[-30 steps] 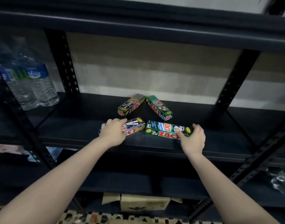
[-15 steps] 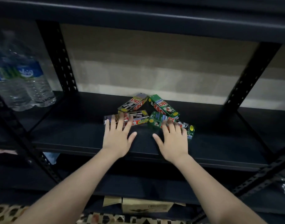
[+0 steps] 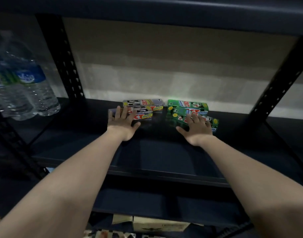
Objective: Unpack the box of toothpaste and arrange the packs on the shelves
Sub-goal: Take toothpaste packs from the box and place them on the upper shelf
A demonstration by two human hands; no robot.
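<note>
Half a second ago the four toothpaste packs lay bunched and crooked at the middle of the dark shelf (image 3: 157,152); now they sit farther back, near the wall, sorted into two pairs with a gap between them. The two silver packs (image 3: 143,107) lie roughly parallel on the left, the nearer one offset leftward, and the two green packs (image 3: 186,109) lie stacked in steps on the right. The left hand (image 3: 123,122) is flat and open, its straight fingers resting on the nearer silver pack. The right hand (image 3: 197,127) is likewise spread open, fingers lying on the nearer green pack. Water bottles (image 3: 27,88) stand at the far left, and a cardboard box (image 3: 157,224) sits below.
</note>
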